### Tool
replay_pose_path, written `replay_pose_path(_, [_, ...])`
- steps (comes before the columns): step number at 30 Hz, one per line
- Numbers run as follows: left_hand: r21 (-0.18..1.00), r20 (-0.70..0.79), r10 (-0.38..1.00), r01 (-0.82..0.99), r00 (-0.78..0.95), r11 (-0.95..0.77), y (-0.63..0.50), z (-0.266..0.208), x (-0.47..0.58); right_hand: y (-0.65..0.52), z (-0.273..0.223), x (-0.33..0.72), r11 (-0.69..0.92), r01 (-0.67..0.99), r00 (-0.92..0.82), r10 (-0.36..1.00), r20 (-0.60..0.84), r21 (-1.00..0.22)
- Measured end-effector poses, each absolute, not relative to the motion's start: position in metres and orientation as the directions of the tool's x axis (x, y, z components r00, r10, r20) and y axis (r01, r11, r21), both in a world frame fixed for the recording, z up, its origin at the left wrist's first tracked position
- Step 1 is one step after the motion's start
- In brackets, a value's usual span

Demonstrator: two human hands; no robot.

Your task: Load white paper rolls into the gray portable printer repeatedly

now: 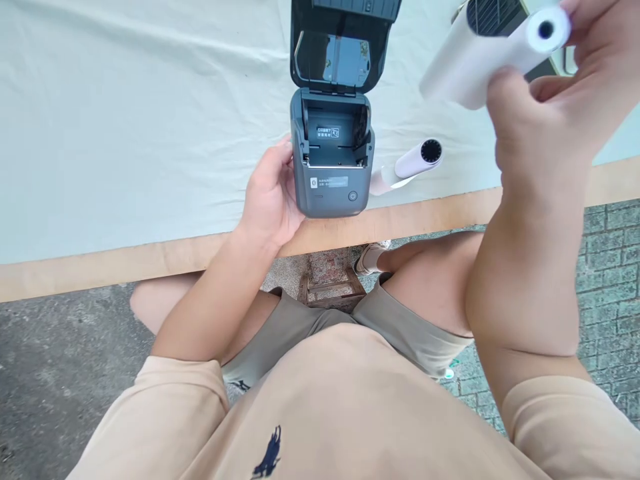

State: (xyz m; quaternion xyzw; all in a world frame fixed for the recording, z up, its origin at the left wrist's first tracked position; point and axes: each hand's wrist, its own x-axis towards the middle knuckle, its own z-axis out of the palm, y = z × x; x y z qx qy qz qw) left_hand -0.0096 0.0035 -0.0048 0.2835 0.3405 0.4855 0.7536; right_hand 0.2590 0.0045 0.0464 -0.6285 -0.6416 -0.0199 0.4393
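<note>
My left hand [273, 197] is wrapped round the left side of a dark grey portable label printer [333, 193] near the table's front edge. The printer's lid [345, 53] stands raised, and its paper bay [330, 130] holds no roll. Up at the right, my right hand [555, 110] grips a white paper roll [545, 33] between thumb and fingers. Its hollow core faces me, and a loose strip of paper [455, 63] curls off to the left, slightly blurred. A second white roll [415, 159] with a black core lies just right of the printer, its paper end partly unwound.
A pale cloth [150, 120] covers the table, whose bare wooden edge [115, 267] runs along the front. Behind my right hand is a dark object with striped surface [493, 15], mostly hidden. Below the table, a wooden stool-like frame [333, 290] shows between my legs.
</note>
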Motion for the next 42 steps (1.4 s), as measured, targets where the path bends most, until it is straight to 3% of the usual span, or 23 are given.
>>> replay_pose_path(3, [0.737, -0.248, 0.918, -0.554, 0.311, 0.387, 0.004, -0.005, -0.010, 0.010, 0.031, 0.273, -0.053, 0.868, 0.263, 0.892, 0.367, -0.493])
replay_pose_path(6, [0.716, -0.249, 0.917, -0.579, 0.311, 0.391, 0.004, -0.006, -0.010, 0.002, 0.031, 0.276, -0.119, 0.852, 0.271, 0.933, 0.235, -0.509])
replay_pose_path(11, [0.739, -0.240, 0.924, -0.561, 0.297, 0.372, 0.004, -0.007, -0.009, -0.023, 0.042, 0.279, 0.126, 0.812, 0.111, 0.925, 0.362, -0.570])
replay_pose_path(15, [0.743, -0.256, 0.915, -0.543, 0.312, 0.392, 0.005, -0.007, -0.010, -0.030, 0.038, 0.274, 0.324, 0.826, -0.204, 0.935, 0.290, -0.462])
replay_pose_path(17, [0.741, -0.265, 0.913, -0.541, 0.311, 0.399, 0.006, -0.007, -0.010, -0.032, 0.035, 0.268, 0.357, 0.834, -0.255, 0.925, 0.280, -0.420])
replay_pose_path(22, [0.755, -0.282, 0.911, -0.516, 0.300, 0.404, 0.005, -0.004, -0.009, -0.033, 0.034, 0.254, 0.319, 0.824, -0.223, 0.942, 0.250, -0.468])
replay_pose_path(31, [0.777, -0.286, 0.903, -0.475, 0.320, 0.414, 0.007, -0.006, -0.009, -0.021, 0.024, 0.256, 0.235, 0.864, -0.157, 0.966, 0.205, -0.444])
replay_pose_path(42, [0.791, -0.127, 0.930, -0.531, 0.345, 0.305, 0.009, -0.012, -0.008, -0.032, 0.013, 0.252, 0.254, 0.689, -0.034, 0.947, 0.320, -0.679])
